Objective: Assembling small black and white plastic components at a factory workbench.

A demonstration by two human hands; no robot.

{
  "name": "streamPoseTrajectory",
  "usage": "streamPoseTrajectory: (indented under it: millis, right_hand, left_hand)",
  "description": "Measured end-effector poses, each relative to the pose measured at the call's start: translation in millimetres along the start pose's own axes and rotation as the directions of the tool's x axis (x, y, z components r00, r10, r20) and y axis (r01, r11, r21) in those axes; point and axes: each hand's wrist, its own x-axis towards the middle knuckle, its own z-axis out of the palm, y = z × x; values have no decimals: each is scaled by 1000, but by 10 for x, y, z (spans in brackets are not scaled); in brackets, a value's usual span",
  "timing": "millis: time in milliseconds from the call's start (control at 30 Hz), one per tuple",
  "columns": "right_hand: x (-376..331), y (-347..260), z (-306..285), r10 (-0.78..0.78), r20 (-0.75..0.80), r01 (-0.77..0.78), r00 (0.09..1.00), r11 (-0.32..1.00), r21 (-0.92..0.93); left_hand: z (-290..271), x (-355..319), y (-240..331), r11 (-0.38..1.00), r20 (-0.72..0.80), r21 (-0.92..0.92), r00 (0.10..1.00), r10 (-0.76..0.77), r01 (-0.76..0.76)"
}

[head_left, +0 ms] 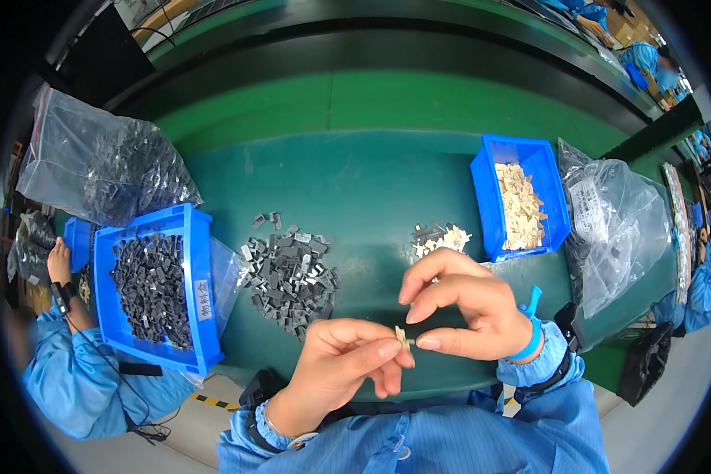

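My left hand [336,362] pinches a small cream-coloured plastic piece [404,338] between thumb and fingertips, just above the near edge of the table. Whether a dark piece is joined to it cannot be made out. My right hand [478,312] hovers beside it with thumb and fingers spread; the thumb tip comes close to the piece. A blue band [534,336] circles the right wrist. Ahead of my left hand lies a loose pile of small dark grey plastic pieces [292,276]. Beyond my right hand sits a smaller heap of cream and dark pieces [442,238].
At left stands a blue bin [211,316] of dark pieces, with a clear bag [110,162] behind it. A blue bin [562,209] of cream pieces and another clear bag [624,237] stand at right. Another person's sleeve [67,387] shows at far left.
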Motion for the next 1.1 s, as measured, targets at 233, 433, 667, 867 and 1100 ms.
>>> streamPoseTrajectory:
  millis: [233, 433, 667, 867, 1100]
  right_hand:
    - [-29, 35, 97, -212, 21, 192, 977, 833, -520]
    - [-25, 28, 138, -158, 36, 155, 987, 860, -487]
    - [-43, 35, 138, -83, 37, 90, 996, 859, -504]
    - [-133, 42, 96, 460, -124, -388, 879, 843, 371]
    - [-136, 13, 274, 587, -18, -498, 809, 702, 509]
  left_hand:
    - [53, -8, -96, 756, -114, 583, 891, 439, -298]
    - [54, -10, -91, 426, 22, 843, 813, 582, -328]
    - [13, 18, -103, 188, 160, 921, 772, 615, -341]
    - [7, -48, -137, 743, -198, 595, 839, 506, -307]
    - [31, -29, -166, 746, -219, 594, 832, 510, -300]
